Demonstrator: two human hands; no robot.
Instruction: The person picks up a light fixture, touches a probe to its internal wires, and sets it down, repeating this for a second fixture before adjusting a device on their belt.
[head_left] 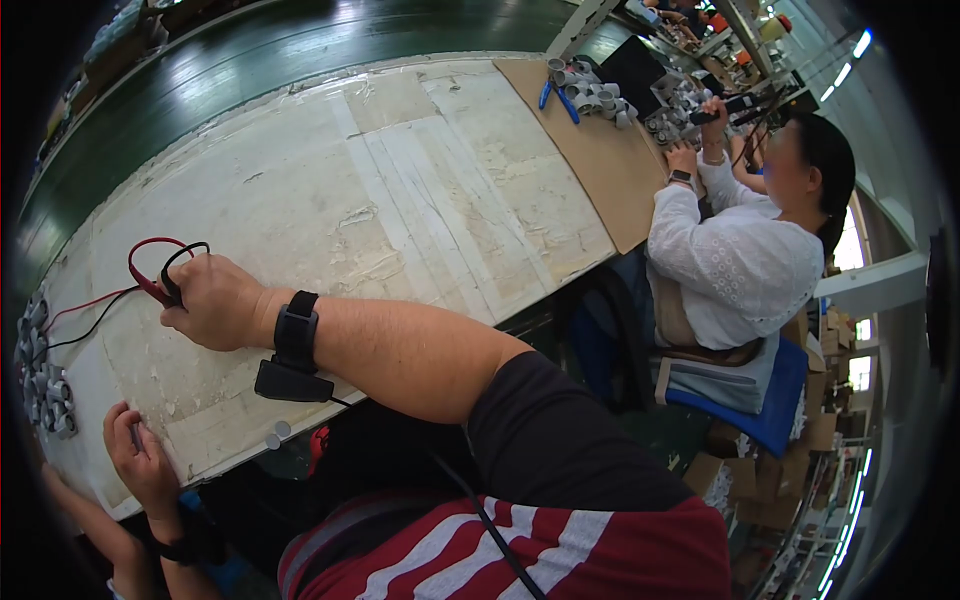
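My right hand (212,300) reaches across the worn white tabletop (420,190) and is closed around a red and a black test lead (160,265). Their wires loop above the fist and trail left toward a cluster of small grey cylindrical parts (40,370) at the table's left edge. A black wrist strap (297,330) with a black box and cable sits on that forearm. My left hand (140,455) lies on the table's near corner with its fingers bent. A small grey thing shows by its fingers, and whether the hand holds it is unclear.
A dark green conveyor belt (250,60) runs along the table's far side. To the right a seated person in a white blouse (740,260) works at a brown cardboard sheet (600,170) with grey cylinders (590,95) and blue pliers (555,100). Cardboard boxes (790,470) stand on the floor.
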